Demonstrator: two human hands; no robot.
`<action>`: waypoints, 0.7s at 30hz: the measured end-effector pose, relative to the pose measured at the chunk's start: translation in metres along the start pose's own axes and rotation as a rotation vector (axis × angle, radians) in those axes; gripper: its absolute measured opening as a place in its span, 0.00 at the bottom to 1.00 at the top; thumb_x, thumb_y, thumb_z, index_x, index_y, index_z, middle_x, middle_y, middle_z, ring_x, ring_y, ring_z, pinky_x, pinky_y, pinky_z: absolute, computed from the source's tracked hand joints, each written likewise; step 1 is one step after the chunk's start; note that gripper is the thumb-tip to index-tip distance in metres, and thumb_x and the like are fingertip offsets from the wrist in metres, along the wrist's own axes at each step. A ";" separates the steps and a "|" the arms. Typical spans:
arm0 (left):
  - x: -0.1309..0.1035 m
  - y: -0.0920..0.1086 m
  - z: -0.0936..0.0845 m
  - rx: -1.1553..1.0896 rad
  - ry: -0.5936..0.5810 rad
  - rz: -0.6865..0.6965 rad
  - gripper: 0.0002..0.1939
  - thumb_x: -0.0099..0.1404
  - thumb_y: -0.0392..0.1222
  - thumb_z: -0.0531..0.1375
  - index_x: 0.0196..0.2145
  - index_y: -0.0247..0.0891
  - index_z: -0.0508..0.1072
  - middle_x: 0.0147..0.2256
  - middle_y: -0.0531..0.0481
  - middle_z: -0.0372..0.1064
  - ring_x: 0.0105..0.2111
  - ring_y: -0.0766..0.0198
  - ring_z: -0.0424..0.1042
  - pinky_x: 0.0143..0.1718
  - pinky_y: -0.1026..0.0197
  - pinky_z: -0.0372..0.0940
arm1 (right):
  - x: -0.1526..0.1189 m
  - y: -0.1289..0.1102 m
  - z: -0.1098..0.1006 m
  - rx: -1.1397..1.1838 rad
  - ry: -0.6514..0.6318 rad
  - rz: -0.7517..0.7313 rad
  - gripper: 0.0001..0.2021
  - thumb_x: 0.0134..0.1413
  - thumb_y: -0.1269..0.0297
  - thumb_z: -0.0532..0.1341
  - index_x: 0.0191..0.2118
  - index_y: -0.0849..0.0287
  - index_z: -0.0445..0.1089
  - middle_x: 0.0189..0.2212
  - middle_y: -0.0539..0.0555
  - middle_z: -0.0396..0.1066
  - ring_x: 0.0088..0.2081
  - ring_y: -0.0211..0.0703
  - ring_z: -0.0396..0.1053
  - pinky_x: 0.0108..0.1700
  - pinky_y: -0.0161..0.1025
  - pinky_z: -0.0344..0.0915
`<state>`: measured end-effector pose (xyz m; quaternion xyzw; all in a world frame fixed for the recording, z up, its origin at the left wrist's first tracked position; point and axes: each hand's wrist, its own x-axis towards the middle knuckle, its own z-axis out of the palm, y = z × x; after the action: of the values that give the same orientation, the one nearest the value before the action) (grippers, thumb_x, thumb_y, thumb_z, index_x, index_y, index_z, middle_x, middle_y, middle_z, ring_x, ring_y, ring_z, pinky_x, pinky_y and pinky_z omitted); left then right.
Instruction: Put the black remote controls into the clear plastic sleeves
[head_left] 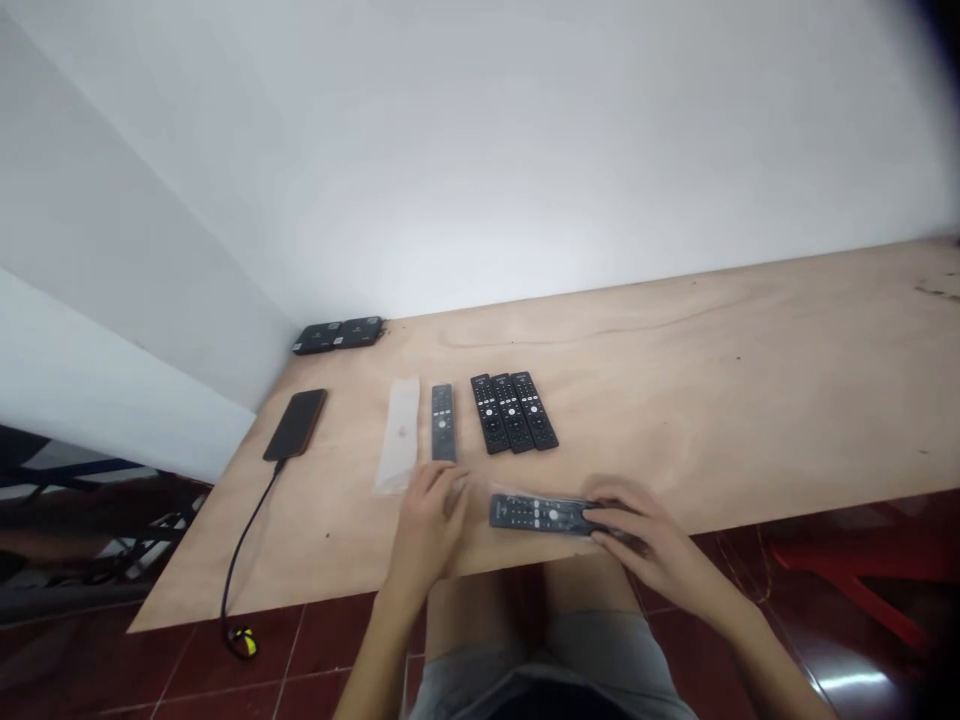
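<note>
Near the table's front edge lies a black remote (536,513) in a clear plastic sleeve, turned sideways. My right hand (637,530) grips its right end between thumb and fingers. My left hand (435,510) is at the sleeve's left side, its fingers curled together; whatever they pinch is too small to make out. Just beyond my left hand is another remote (442,420) that looks sleeved, with a flat whitish plastic sleeve (400,435) to its left. Three bare black remotes (513,412) lie side by side, slightly tilted, further right.
A dark phone (296,425) with a black cable (244,540) hanging over the edge lies on the left of the wooden table (675,400). Two black boxes (337,335) stand in the back left corner by the wall. A red stool (862,560) is at the right.
</note>
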<state>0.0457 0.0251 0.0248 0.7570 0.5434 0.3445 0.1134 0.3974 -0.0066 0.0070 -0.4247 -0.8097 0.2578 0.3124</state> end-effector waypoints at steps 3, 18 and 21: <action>-0.010 -0.021 0.001 0.113 0.055 -0.051 0.08 0.78 0.42 0.60 0.44 0.41 0.79 0.45 0.44 0.75 0.47 0.49 0.74 0.52 0.46 0.70 | -0.002 -0.008 0.006 -0.077 -0.046 -0.046 0.18 0.72 0.64 0.65 0.62 0.41 0.77 0.59 0.60 0.74 0.62 0.63 0.71 0.61 0.63 0.73; -0.016 -0.031 0.010 0.133 0.050 -0.150 0.20 0.75 0.38 0.60 0.62 0.40 0.73 0.52 0.40 0.75 0.51 0.44 0.73 0.55 0.41 0.70 | 0.055 -0.076 0.107 -0.232 0.152 -0.011 0.08 0.74 0.71 0.61 0.51 0.56 0.76 0.45 0.60 0.73 0.44 0.53 0.75 0.45 0.48 0.76; -0.016 -0.030 0.010 0.137 0.040 -0.151 0.20 0.75 0.37 0.59 0.63 0.39 0.74 0.53 0.39 0.75 0.52 0.44 0.72 0.56 0.39 0.70 | 0.061 -0.075 0.119 -0.254 0.227 -0.026 0.09 0.74 0.71 0.61 0.52 0.57 0.77 0.44 0.61 0.74 0.43 0.53 0.76 0.45 0.48 0.77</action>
<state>0.0271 0.0244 -0.0058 0.7129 0.6233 0.3122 0.0761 0.2446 -0.0110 -0.0041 -0.4766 -0.8007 0.0998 0.3490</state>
